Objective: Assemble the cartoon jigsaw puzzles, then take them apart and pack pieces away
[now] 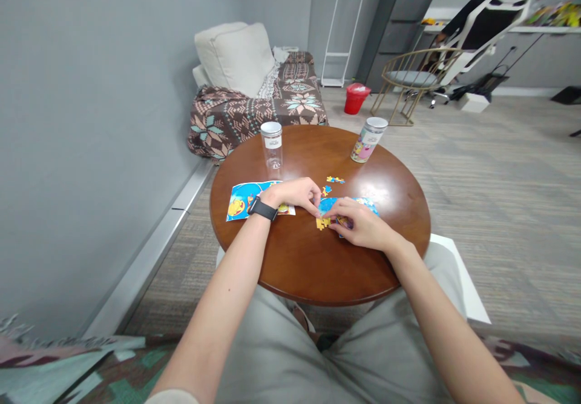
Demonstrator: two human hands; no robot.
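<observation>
A partly joined jigsaw puzzle (367,203) with blue and yellow pieces lies on the round brown table, much of it hidden under my right hand. My left hand (299,193), a black watch on its wrist, reaches in from the left with fingertips closed at the puzzle's left edge. From the other side, my right hand (361,225) pinches at the yellow jigsaw pieces (322,223), its fingertips close to the left ones. Loose puzzle pieces (335,180) lie just beyond. Under my left wrist is a blue picture sheet (236,204) with yellow figures.
On the table (313,271) stand a clear jar (273,152) at the back left and a picture-covered jar (367,143) at the back right. Beyond are a covered sofa (254,110), a red bin (355,98), a gold-framed chair (411,78) and a seated person.
</observation>
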